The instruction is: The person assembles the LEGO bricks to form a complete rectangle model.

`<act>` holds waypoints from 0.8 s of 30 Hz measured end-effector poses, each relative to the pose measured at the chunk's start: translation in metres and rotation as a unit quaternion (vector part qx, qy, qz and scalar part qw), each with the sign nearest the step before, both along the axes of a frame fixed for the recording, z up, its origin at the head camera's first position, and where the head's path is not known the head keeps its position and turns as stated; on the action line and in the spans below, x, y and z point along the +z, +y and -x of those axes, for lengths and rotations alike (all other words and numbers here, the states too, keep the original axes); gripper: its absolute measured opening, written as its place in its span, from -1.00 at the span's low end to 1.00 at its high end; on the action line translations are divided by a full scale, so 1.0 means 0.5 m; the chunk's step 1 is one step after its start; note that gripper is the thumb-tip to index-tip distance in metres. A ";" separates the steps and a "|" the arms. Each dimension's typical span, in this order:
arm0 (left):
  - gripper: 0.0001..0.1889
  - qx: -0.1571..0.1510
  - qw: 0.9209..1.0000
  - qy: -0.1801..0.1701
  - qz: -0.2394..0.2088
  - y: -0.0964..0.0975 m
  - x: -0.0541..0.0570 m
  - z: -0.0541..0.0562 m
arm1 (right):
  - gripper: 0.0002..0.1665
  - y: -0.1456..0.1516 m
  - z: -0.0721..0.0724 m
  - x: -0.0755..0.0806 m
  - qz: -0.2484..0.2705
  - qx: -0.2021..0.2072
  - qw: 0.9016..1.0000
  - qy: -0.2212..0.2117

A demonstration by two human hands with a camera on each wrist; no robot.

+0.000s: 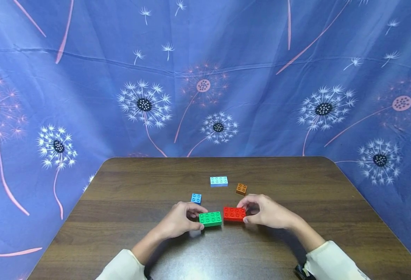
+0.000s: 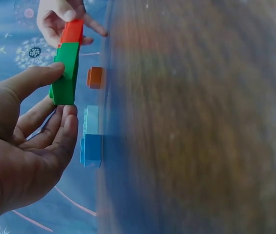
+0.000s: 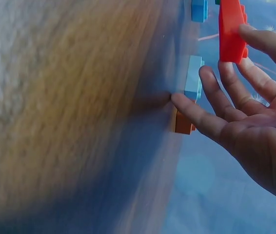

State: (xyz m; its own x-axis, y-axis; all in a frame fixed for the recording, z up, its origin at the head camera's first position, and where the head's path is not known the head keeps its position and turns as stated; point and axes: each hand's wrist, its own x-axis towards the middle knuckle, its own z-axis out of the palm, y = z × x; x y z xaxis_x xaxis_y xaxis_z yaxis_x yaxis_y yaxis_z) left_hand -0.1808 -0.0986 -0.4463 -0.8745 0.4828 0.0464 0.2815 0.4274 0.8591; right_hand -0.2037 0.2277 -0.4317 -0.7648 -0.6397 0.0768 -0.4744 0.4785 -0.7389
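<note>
Backdrop [image 1: 261,46]: blue cloth printed with white and pink dandelions is being seen behind the table.
Table [image 1: 121,202]: dark wood grain is being shown, and a bright glare is being reflected near its front.
Left hand [image 1: 179,221]: 1 brick is being pinched at its left end, between the thumb and the fingers.
Green brick [image 1: 210,219]: it is being held by the left hand, raised off the wood, and 8 studs are being shown on its top.
Right hand [image 1: 271,212]: 1 brick is being gripped at its right end, thumb on the near side.
Red brick [image 1: 235,214]: it is being held by the right hand, also raised; its 8 studs are being shown, and a narrow gap is being left between it and the green brick.
Blue brick [image 1: 196,198]: 4 studs are being shown; it is being supported by the table just beyond the left hand.
Light blue brick [image 1: 219,181]: 8 studs are being shown, farthest back.
Orange brick [image 1: 241,189]: 4 studs are being shown, beyond the right hand.
Sleeves [image 1: 123,266]: pale fabric is being worn on both arms.
</note>
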 end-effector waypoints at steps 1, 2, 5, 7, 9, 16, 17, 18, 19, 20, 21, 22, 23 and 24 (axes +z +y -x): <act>-0.61 0.000 1.000 0.001 0.002 -0.001 0.001 0.000 | -0.64 -0.002 -0.002 0.001 0.003 0.005 1.000 -0.003; -0.61 -0.001 1.000 0.002 0.003 -0.002 0.002 0.000 | -0.64 -0.003 -0.004 0.001 0.004 0.009 1.000 -0.006; -0.61 -0.002 1.000 0.002 0.009 -0.003 0.003 0.001 | -0.64 -0.009 -0.009 0.002 0.005 0.016 1.000 -0.008; -0.61 -0.002 1.000 -0.001 0.015 -0.003 0.002 0.000 | -0.65 -0.012 -0.011 0.003 0.003 0.018 1.000 -0.004; -0.61 -0.001 1.000 -0.003 0.019 -0.003 0.003 0.000 | -0.65 -0.015 -0.012 0.002 0.002 0.019 1.000 0.000; -0.62 -0.003 1.000 -0.001 0.026 -0.009 -0.005 0.009 | -0.64 -0.026 -0.011 -0.013 -0.016 0.011 1.000 -0.011; -0.62 -0.003 1.000 0.001 0.026 -0.010 -0.007 0.011 | -0.64 -0.028 -0.010 -0.015 -0.020 0.011 1.000 -0.010; -0.63 -0.004 1.000 0.002 0.026 -0.010 -0.009 0.012 | -0.65 -0.030 -0.009 -0.017 -0.025 0.011 1.000 -0.010; -0.63 -0.003 1.000 0.005 0.029 -0.011 -0.010 0.013 | -0.65 -0.031 -0.008 -0.020 -0.028 0.010 1.000 -0.010; -0.63 -0.003 0.999 0.006 0.033 -0.011 -0.012 0.014 | -0.65 -0.032 -0.007 -0.022 -0.031 0.009 0.999 -0.008; -0.64 -0.004 0.999 0.009 0.036 -0.011 -0.013 0.015 | -0.65 -0.033 -0.006 -0.024 -0.033 0.009 0.999 -0.005; -0.64 -0.004 0.999 0.013 0.040 -0.010 -0.015 0.016 | -0.65 -0.034 -0.005 -0.025 -0.035 0.008 0.999 -0.003; -0.64 -0.004 0.999 0.015 0.043 -0.010 -0.017 0.018 | -0.65 -0.036 -0.005 -0.027 -0.036 0.008 0.999 0.000; -0.64 -0.003 0.999 0.016 0.046 -0.009 -0.019 0.018 | -0.65 -0.037 -0.004 -0.028 -0.038 0.007 0.999 0.005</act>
